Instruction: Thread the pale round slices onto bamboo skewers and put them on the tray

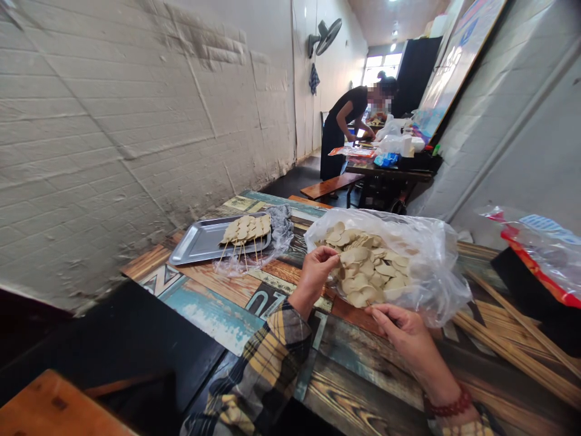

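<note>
A clear plastic bag (436, 266) lies open on the patterned table, filled with thin, pale beige round slices (394, 281) of some food I cannot identify. My left hand (315, 272) is closed in a pinch at the left edge of a slice (355, 256) over the pile. At the near edge of the bag, my right hand (403, 333) pinches the end of a thin skewer (369, 304); a slice (358, 297) sits at its far end. To the left, a metal tray (195, 241) carries several finished-looking skewers of slices (247, 229), their sticks pointing toward me.
Crumpled clear plastic (281, 227) lies beside the tray. Loose bamboo skewers (512, 345) spread at the right, near a black box (521, 278) and red-edged packaging (540, 260). Another person (345, 121) bends over a farther table (390, 172). An orange stool (54, 406) stands lower left.
</note>
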Demonstrator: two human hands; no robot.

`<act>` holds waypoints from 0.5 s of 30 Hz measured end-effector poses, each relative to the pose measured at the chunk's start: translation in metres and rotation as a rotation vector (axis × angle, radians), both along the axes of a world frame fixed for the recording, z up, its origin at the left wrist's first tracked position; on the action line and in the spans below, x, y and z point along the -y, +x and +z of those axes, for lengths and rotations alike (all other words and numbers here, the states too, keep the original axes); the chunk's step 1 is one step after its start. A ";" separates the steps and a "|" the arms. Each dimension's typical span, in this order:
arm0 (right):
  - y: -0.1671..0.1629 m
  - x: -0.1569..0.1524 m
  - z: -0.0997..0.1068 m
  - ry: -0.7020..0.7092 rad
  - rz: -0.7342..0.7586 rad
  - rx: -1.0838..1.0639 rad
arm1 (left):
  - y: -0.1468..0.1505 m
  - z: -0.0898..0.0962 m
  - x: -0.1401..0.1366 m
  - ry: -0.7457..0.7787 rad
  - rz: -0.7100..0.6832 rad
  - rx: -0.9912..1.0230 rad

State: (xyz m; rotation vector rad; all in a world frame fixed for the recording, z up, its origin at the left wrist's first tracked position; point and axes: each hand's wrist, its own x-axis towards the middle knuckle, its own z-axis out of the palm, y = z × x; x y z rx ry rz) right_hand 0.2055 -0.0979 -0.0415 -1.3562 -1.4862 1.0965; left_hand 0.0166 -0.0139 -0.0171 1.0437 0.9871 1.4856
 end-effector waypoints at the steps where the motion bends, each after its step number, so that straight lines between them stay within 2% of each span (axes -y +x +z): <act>1: 0.000 0.000 0.000 -0.002 0.000 -0.001 | 0.000 0.000 0.000 0.007 0.002 -0.011; 15: 0.001 -0.001 0.001 -0.018 0.013 0.035 | 0.001 -0.005 -0.002 0.046 0.035 -0.085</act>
